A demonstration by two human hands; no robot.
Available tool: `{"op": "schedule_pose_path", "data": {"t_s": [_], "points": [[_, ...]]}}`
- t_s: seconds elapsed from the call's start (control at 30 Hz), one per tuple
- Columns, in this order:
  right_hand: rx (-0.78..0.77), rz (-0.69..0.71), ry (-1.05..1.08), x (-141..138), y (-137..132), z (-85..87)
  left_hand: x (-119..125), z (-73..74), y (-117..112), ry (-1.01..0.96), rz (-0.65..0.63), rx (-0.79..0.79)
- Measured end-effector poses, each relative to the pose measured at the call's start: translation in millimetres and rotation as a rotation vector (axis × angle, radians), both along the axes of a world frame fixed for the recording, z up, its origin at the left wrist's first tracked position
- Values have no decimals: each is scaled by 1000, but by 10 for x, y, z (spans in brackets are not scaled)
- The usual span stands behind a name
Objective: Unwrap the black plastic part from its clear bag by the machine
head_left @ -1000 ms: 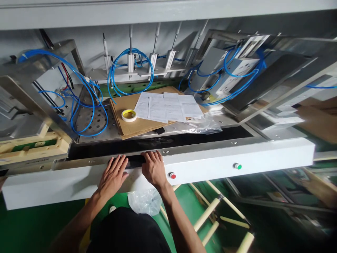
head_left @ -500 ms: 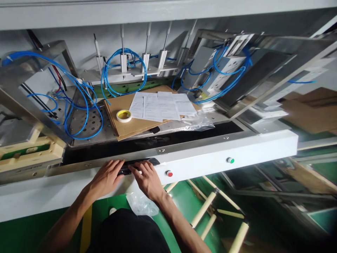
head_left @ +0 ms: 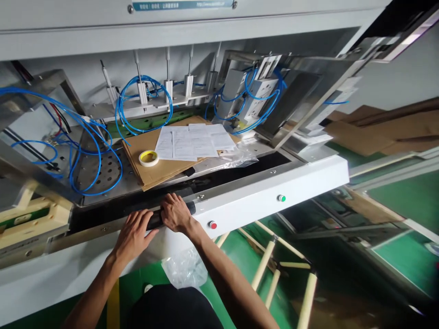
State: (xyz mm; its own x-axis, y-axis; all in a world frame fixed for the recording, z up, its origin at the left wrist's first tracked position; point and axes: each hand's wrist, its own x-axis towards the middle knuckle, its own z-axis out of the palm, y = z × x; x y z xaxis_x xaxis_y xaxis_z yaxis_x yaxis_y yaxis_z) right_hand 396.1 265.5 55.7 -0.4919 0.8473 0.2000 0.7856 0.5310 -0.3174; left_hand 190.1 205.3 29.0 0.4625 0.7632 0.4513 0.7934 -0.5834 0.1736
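Note:
A long black bar-shaped piece (head_left: pixel 156 220) lies along the front ledge of the white machine; its exact kind is unclear. My right hand (head_left: pixel 176 213) has its fingers wrapped over the middle of it, and the right end sticks out beyond them. At its left end, my left hand (head_left: pixel 134 232) holds it with fingers over the top and thumb below. Part of the piece is hidden under both hands. Some clear film shows just behind my right hand.
Behind the ledge, cardboard sheets (head_left: pixel 137 170) bear printed papers (head_left: pixel 195 141) and a tape roll (head_left: pixel 148 158). Blue air tubes (head_left: pixel 99 155) loop around cylinders. A red button (head_left: pixel 213 225) and green button (head_left: pixel 281 198) sit on the front panel. A plastic bag (head_left: pixel 185 269) hangs below.
My right hand has shifted its grip and now wraps over the black piece with its knuckles raised. My left hand stays at the left end. The view has turned somewhat to the right.

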Motion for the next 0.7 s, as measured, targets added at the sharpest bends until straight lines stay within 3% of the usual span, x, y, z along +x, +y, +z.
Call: {"op": "schedule_pose_path", "data": {"t_s": [0.13,0.3,0.4,0.5,0.6,0.7], "points": [[91,-68,151,49,-166,-67,-9,-105,104,-39,-11,-68],[162,-393,413,9,-865,-301,-84,43,128,-6,-80,-119],[-155,-547,819,-149,-1145,-476,-137,157,112,35,-103,-109],[-542,-579,1270,-330,-1202,-526,-146,192,19,14,-89,-183],[-615,-566,1499,-446,-1233,-449,-106,111,-197,-77,-131,-266],[-697,-554,1664,-462,-1407,-368,-68,-99,-486,-183,-184,-259]]}}
